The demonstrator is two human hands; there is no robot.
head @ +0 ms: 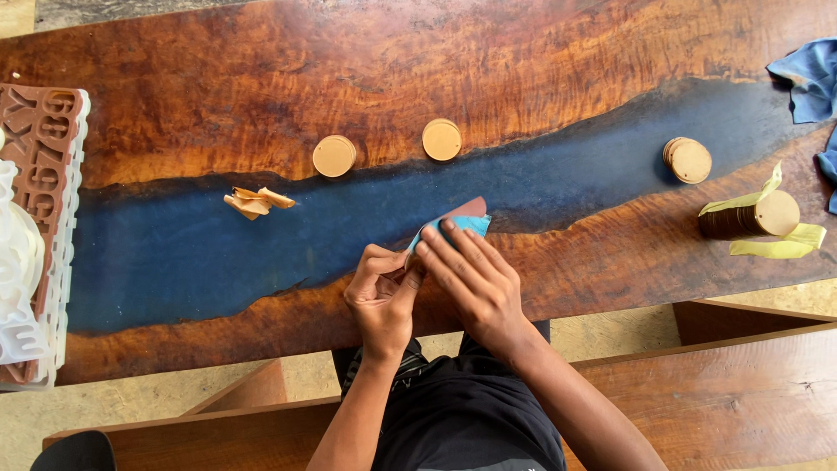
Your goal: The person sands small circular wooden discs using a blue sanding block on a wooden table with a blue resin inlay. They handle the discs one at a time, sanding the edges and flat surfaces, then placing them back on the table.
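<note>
— Wood and a river of blue resin made up the table [261,78] under the head camera, with a wooden bench [750,384] at the near edge. What were the hands doing?

— Both were together at the near side, just right of centre. The left hand [381,301] pinched something small that its fingers hid; I couldn't tell what. The right hand [475,279] lay flat, fingers pressing a folded sheet of sandpaper [462,220], blue on one face, reddish-brown on the other, against the tabletop.

— How would you judge doing it well?

— Keep the sheet flat under even finger pressure and hold the small piece steady, so only its edge rubs.

— And the count, going farther out?

— One pile of tan paper scraps [253,202] to the left. At right, one tall stack of wooden discs [754,216] with yellow tape [776,249] around it, and three smaller lots of discs [334,155] beyond. One blue cloth [806,83] far right; letter moulds [39,174] at the left edge.
</note>
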